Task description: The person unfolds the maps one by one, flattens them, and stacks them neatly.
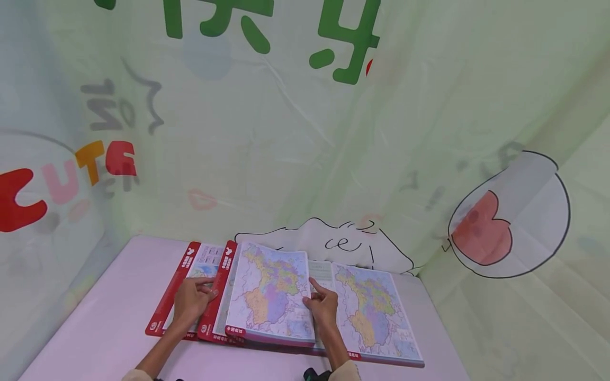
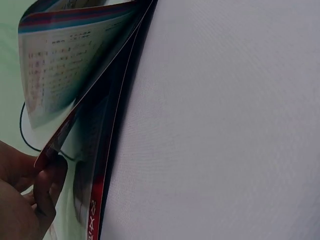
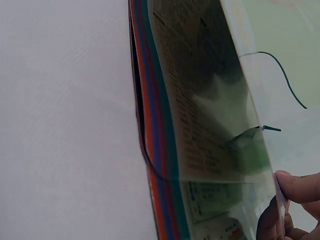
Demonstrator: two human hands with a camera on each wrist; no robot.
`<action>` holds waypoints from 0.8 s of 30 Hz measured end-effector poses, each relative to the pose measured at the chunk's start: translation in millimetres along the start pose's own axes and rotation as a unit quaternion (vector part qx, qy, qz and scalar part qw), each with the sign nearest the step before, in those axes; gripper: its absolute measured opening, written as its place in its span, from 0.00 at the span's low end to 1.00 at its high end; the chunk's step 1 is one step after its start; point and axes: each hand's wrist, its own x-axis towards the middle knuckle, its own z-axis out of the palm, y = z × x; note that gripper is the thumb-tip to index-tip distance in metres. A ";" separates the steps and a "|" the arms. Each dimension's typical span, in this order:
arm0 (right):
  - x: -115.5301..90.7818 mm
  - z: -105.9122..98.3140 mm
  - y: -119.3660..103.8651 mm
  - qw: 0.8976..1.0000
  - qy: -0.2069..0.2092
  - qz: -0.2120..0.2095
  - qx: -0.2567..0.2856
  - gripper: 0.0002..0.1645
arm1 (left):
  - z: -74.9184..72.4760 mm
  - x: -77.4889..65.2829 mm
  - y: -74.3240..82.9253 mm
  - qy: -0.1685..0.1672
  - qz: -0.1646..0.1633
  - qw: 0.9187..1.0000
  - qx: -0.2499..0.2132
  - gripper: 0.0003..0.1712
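Note:
A map booklet with a red left border (image 1: 221, 286) lies open on the pale table, a coloured map page (image 1: 271, 291) on top. With thumb and fingers my left hand (image 1: 189, 300) pinches the red left edge; in the left wrist view that red cover edge (image 2: 55, 145) is raised above a lower layer. My right hand (image 1: 324, 307) pinches the right edge of the map page. In the right wrist view this glossy page (image 3: 260, 165) stands lifted, showing printed text and green pictures beneath, with my right hand (image 3: 295, 205) at its edge.
Another map page (image 1: 371, 312) spreads to the right beneath the raised one. Left of it lies a red-bordered cover (image 1: 167, 296). The table (image 1: 105, 312) ends against a pale printed cloth (image 1: 267, 159) behind and at both sides.

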 end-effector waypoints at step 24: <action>13.9 -50.6 -4.9 0.999 0.030 -0.013 -0.005 0.38 | -38.5 4.9 -17.6 0.027 -0.021 0.999 0.031 0.25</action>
